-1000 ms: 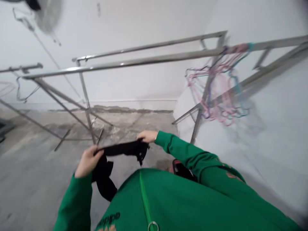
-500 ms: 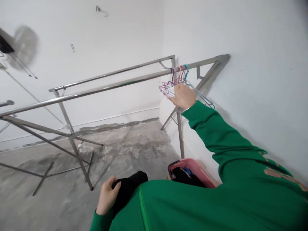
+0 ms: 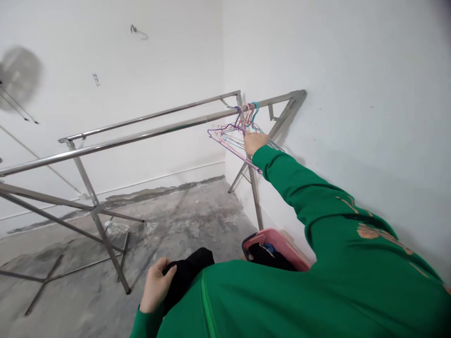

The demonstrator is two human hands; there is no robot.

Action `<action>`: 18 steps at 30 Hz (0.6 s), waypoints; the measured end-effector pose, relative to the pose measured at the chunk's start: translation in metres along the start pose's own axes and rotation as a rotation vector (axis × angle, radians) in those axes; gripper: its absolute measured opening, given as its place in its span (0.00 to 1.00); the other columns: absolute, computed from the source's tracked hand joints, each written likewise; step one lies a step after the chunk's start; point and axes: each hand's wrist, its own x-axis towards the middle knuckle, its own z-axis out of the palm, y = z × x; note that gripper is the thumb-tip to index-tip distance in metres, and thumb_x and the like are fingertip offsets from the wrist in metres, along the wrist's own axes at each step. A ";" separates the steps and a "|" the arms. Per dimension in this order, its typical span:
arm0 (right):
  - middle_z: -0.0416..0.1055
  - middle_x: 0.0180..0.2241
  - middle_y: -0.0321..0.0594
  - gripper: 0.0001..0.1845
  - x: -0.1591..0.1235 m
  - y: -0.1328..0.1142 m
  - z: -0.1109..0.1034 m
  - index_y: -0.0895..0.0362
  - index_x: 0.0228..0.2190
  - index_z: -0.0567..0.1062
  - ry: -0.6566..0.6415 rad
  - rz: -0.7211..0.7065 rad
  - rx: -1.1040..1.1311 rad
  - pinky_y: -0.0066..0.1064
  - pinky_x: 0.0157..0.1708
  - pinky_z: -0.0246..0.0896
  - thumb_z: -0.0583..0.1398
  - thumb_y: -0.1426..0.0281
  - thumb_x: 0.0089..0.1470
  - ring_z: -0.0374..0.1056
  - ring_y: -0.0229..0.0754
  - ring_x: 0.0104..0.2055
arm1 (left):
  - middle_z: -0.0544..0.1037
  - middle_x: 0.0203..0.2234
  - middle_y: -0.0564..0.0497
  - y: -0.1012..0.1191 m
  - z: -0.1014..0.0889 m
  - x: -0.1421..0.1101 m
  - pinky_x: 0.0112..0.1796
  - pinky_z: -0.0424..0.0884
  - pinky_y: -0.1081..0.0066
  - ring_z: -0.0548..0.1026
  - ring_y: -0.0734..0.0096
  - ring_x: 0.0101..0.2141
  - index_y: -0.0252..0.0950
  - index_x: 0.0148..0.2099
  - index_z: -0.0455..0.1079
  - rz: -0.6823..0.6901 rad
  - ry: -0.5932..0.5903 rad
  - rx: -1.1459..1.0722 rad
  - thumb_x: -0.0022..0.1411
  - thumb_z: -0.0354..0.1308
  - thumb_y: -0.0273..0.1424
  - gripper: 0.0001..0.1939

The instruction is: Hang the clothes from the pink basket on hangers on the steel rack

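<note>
My left hand (image 3: 156, 284) is closed on a piece of black clothing (image 3: 192, 267), bunched against the front of my green top. Stretched out to the right, my right hand (image 3: 256, 142) has its fingers curled at the shoulder of a purple hanger (image 3: 225, 143), the nearest in a bunch of thin hangers. Several pink and teal hangers (image 3: 254, 112) hang behind it, their hooks over the metal rail (image 3: 158, 130). My hand hides part of the bunch. The purple hanger's hook is still at the rail.
A pink basket (image 3: 287, 244) holding dark clothes stands on the floor below my right arm. The metal drying rack (image 3: 83, 174) spans from the left to the white wall at right. A fan (image 3: 21, 75) and a wall hook (image 3: 139, 32) are behind it.
My right hand has moved from among the hangers to the purple hanger's near side, and that hanger now shows more fully. My view has shifted slightly. The left hand keeps the black clothing.
</note>
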 end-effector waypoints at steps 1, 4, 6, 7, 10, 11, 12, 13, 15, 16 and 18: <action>0.71 0.44 0.64 0.18 0.002 0.000 0.000 0.71 0.47 0.70 -0.014 -0.005 -0.003 0.41 0.44 0.58 0.52 0.75 0.56 0.68 0.57 0.50 | 0.65 0.18 0.55 -0.002 -0.001 -0.001 0.27 0.59 0.72 0.64 0.70 0.24 0.37 0.22 0.62 -0.002 -0.001 -0.006 0.46 0.54 0.46 0.17; 0.71 0.44 0.62 0.17 0.008 0.002 -0.002 0.69 0.45 0.71 0.006 -0.012 0.023 0.40 0.44 0.58 0.50 0.76 0.56 0.68 0.55 0.49 | 0.66 0.19 0.54 -0.010 -0.002 -0.003 0.28 0.61 0.72 0.65 0.70 0.25 0.36 0.23 0.63 -0.020 -0.009 -0.031 0.47 0.54 0.46 0.17; 0.70 0.45 0.61 0.19 0.011 0.006 -0.005 0.68 0.47 0.69 0.069 -0.015 0.067 0.40 0.43 0.59 0.49 0.72 0.58 0.68 0.54 0.48 | 0.65 0.18 0.55 -0.012 -0.002 -0.003 0.27 0.60 0.73 0.64 0.71 0.24 0.36 0.23 0.63 -0.032 -0.008 -0.035 0.47 0.55 0.47 0.18; 0.70 0.46 0.61 0.19 0.012 0.008 -0.006 0.67 0.47 0.69 0.104 -0.024 0.094 0.41 0.42 0.59 0.48 0.70 0.58 0.68 0.54 0.47 | 0.65 0.18 0.55 -0.012 -0.002 -0.003 0.27 0.60 0.73 0.64 0.71 0.24 0.37 0.23 0.62 -0.036 -0.006 -0.031 0.47 0.55 0.47 0.18; 0.70 0.45 0.56 0.17 0.002 0.014 -0.002 0.63 0.42 0.70 0.194 -0.123 0.229 0.40 0.42 0.60 0.48 0.66 0.58 0.66 0.52 0.45 | 0.64 0.17 0.55 -0.008 -0.001 -0.001 0.27 0.59 0.72 0.64 0.71 0.24 0.37 0.22 0.61 -0.032 0.034 -0.006 0.46 0.54 0.46 0.17; 0.70 0.41 0.54 0.15 -0.008 0.014 0.004 0.61 0.38 0.70 0.229 -0.173 0.304 0.39 0.42 0.61 0.49 0.65 0.57 0.66 0.50 0.43 | 0.64 0.17 0.55 -0.006 -0.001 0.001 0.27 0.59 0.72 0.64 0.70 0.24 0.38 0.21 0.60 -0.024 0.059 0.002 0.46 0.53 0.45 0.16; 0.70 0.38 0.51 0.13 -0.021 0.011 0.012 0.60 0.34 0.69 0.262 -0.233 0.396 0.38 0.42 0.61 0.49 0.65 0.56 0.66 0.48 0.41 | 0.64 0.18 0.55 -0.005 0.000 0.002 0.28 0.60 0.72 0.65 0.70 0.24 0.38 0.21 0.60 -0.016 0.084 0.006 0.46 0.53 0.44 0.15; 0.69 0.33 0.48 0.11 -0.038 0.006 0.023 0.58 0.31 0.67 0.291 -0.275 0.510 0.38 0.41 0.61 0.50 0.64 0.55 0.65 0.46 0.38 | 0.64 0.18 0.55 -0.004 0.001 0.004 0.28 0.60 0.72 0.65 0.70 0.25 0.38 0.21 0.60 -0.009 0.106 0.007 0.46 0.52 0.43 0.14; 0.66 0.27 0.42 0.11 -0.082 -0.012 0.049 0.55 0.29 0.65 0.299 -0.315 0.781 0.36 0.35 0.62 0.52 0.61 0.53 0.62 0.43 0.30 | 0.65 0.18 0.55 -0.002 0.003 0.010 0.29 0.60 0.72 0.66 0.69 0.25 0.38 0.21 0.59 -0.002 0.131 0.001 0.45 0.52 0.41 0.12; 0.66 0.27 0.40 0.12 -0.106 -0.023 0.063 0.55 0.32 0.65 0.235 -0.331 0.940 0.35 0.32 0.62 0.52 0.59 0.53 0.61 0.41 0.28 | 0.66 0.18 0.55 -0.001 0.004 0.013 0.29 0.60 0.72 0.67 0.69 0.25 0.38 0.21 0.60 0.000 0.133 -0.002 0.45 0.52 0.40 0.11; 0.68 0.28 0.40 0.18 -0.154 -0.048 0.085 0.55 0.37 0.66 0.006 -0.332 1.214 0.34 0.28 0.63 0.54 0.54 0.53 0.62 0.40 0.25 | 0.66 0.18 0.55 0.000 0.007 0.021 0.29 0.60 0.72 0.67 0.70 0.25 0.37 0.21 0.61 0.001 0.124 0.002 0.45 0.52 0.36 0.08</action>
